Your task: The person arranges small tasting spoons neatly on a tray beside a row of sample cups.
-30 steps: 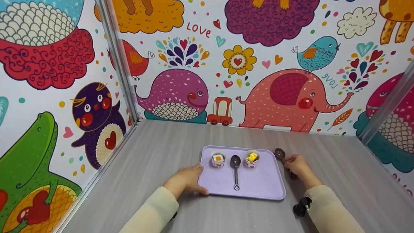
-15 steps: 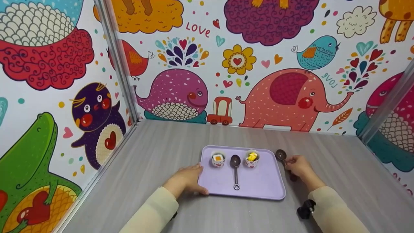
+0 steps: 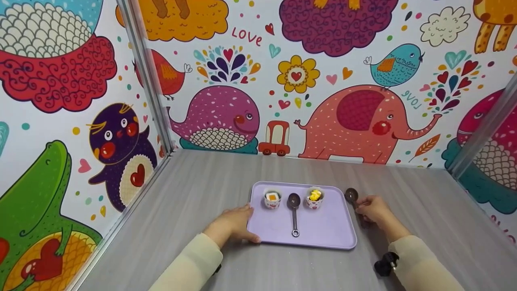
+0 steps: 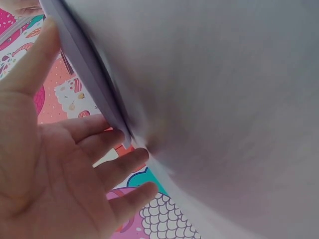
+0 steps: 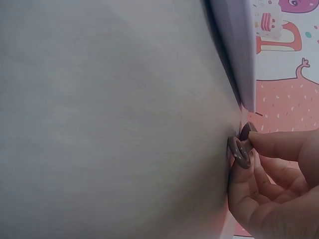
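Observation:
On the grey table lies a lilac tray (image 3: 323, 234). My left hand (image 3: 232, 225) touches its left rim, the thumb at the near corner and the other fingers loosely extended, as the left wrist view (image 4: 75, 169) also shows. My right hand (image 3: 375, 210) pinches the handle of a dark brown spoon (image 3: 352, 195) beside the tray's right edge. In the right wrist view the ring end of that spoon (image 5: 239, 152) shows between thumb and fingers, close to the table. A second brown spoon (image 3: 294, 201) lies on the tray, its bowl toward the back.
Two patterned paper cups stand on the tray: the left cup (image 3: 273, 204) holds a white and orange piece, the right cup (image 3: 314, 204) yellow pieces. Printed wall panels (image 3: 226, 121) enclose the table (image 3: 194, 178) at the back and sides.
My right hand and the spoon it holds have shifted slightly right and toward me. The left hand, tray, cups and other spoon have stayed put.

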`<state>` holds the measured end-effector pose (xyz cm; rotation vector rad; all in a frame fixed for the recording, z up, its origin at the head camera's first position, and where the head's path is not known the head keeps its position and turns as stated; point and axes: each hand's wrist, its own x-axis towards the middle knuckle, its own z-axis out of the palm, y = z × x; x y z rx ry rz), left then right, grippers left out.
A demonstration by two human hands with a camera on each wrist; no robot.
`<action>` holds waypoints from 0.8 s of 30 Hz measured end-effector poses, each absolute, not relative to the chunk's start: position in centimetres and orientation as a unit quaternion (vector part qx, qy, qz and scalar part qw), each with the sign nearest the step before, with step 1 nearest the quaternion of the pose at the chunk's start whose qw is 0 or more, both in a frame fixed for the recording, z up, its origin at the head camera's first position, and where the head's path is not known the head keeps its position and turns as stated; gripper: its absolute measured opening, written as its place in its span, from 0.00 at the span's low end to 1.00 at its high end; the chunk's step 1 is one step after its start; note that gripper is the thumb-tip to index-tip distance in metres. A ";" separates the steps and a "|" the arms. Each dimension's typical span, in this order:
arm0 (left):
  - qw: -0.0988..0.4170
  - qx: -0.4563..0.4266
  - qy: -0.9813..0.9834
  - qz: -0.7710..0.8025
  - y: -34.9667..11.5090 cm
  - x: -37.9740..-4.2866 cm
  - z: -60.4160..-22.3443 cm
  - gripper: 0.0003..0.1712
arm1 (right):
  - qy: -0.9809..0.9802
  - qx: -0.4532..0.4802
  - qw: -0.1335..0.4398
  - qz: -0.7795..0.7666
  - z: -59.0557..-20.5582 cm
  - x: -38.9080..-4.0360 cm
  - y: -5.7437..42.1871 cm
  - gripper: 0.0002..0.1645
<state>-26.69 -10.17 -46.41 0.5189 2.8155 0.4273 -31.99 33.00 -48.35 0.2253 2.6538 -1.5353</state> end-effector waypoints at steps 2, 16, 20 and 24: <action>0.123 0.178 0.965 0.148 -10.1 -26.7 -46.4 0.59 | 0.862 0.072 0.035 -0.500 -48.3 -31.8 33.0 0.14; 0.107 0.192 0.965 0.140 -10.2 -26.9 -46.5 0.58 | 0.849 0.058 0.044 -0.523 -48.0 -30.7 33.0 0.17; 0.109 0.192 0.965 0.140 -10.2 -27.0 -46.5 0.58 | 0.852 0.053 0.046 -0.519 -47.8 -30.3 32.9 0.16; 0.111 0.189 0.965 0.142 -10.2 -27.0 -46.5 0.58 | 0.853 0.045 0.050 -0.518 -47.7 -29.9 33.0 0.15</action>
